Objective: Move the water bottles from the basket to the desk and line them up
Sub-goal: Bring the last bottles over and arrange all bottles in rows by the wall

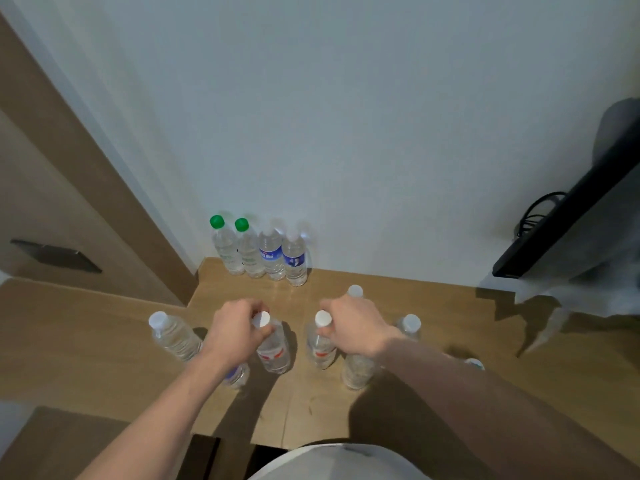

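Bottles stand upright on the wooden tabletop (433,306); we see a row of four (259,252) touching side by side against the wall, two green-capped at its left and two blue-labelled at its right. Nearer us, our left hand (235,329) pinches the neck of one red-labelled bottle (273,351) and our right hand (353,327) that of another (320,344); other clear bottles stand just beside them, one under the left wrist mostly hidden, perhaps blue-labelled.

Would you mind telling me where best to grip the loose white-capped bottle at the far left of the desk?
Probably round the neck just under the cap of that bottle, coming from above. It stands upright and apart from its neighbours, cap towards the camera, and the left hand already holds the red-label bottle that way.
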### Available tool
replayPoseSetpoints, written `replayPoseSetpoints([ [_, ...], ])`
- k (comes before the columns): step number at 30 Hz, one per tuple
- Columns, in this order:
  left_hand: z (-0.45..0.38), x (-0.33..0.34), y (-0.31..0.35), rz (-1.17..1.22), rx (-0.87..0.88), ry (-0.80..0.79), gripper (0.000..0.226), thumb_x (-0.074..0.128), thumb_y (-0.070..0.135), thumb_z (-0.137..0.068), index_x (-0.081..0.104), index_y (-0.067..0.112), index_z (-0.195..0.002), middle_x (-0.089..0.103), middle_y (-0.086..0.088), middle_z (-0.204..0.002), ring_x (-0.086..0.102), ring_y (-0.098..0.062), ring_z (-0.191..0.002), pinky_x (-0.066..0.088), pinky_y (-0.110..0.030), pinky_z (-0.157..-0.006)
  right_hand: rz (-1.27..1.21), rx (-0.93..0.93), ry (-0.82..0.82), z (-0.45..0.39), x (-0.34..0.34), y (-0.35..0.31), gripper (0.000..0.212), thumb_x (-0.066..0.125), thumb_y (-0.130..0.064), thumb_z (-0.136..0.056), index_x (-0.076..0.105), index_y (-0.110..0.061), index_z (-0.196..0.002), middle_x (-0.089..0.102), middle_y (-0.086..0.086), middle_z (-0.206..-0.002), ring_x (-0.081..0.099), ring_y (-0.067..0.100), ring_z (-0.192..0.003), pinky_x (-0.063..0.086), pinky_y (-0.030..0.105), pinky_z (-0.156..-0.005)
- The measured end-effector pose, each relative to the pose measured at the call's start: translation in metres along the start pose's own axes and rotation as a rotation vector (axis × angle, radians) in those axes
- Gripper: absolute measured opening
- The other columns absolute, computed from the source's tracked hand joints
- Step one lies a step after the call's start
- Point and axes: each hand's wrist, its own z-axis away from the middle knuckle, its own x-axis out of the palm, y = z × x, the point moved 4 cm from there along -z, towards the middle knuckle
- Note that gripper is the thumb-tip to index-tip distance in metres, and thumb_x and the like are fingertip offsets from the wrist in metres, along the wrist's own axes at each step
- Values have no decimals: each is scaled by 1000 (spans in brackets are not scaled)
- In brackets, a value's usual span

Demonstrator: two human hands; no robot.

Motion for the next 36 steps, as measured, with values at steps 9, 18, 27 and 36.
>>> replayPoseSetpoints([
  [9,-40,-59,38,185,64,144,21,89,36,-78,76,28,-92,71,13,-85,67,-6,-75,52,-30,-68,-363,85,345,18,-95,16,25,63,-54,-98,63,-30,-99,68,-10,-84,65,17,-82,56,40,-76],
  [18,-98,-60,81,225,163,82,22,89,36,-76,77,25,-91,72,12,-84,67,-9,-79,52,-28,-71,-357,149,595,2,-162,52,23,67,-54,-96,68,-31,-100,66,-14,-80,64,18,-82,53,36,-72],
  [27,-152,-15,111,156,196,-27,24,88,35,-78,75,22,-94,72,6,-90,65,-16,-86,47,-28,-71,-259,295,483,-34,-136,108,22,63,-52,-97,68,-31,-104,72,-5,-92,66,26,-89,53,37,-72],
  [36,-196,28,118,11,202,-170,33,83,30,-85,74,18,-114,73,0,-113,66,-21,-106,53,-31,-88,-275,465,230,-68,-89,149,20,61,-44,-95,70,-31,-108,72,-1,-102,65,26,-96,45,33,-73],
])
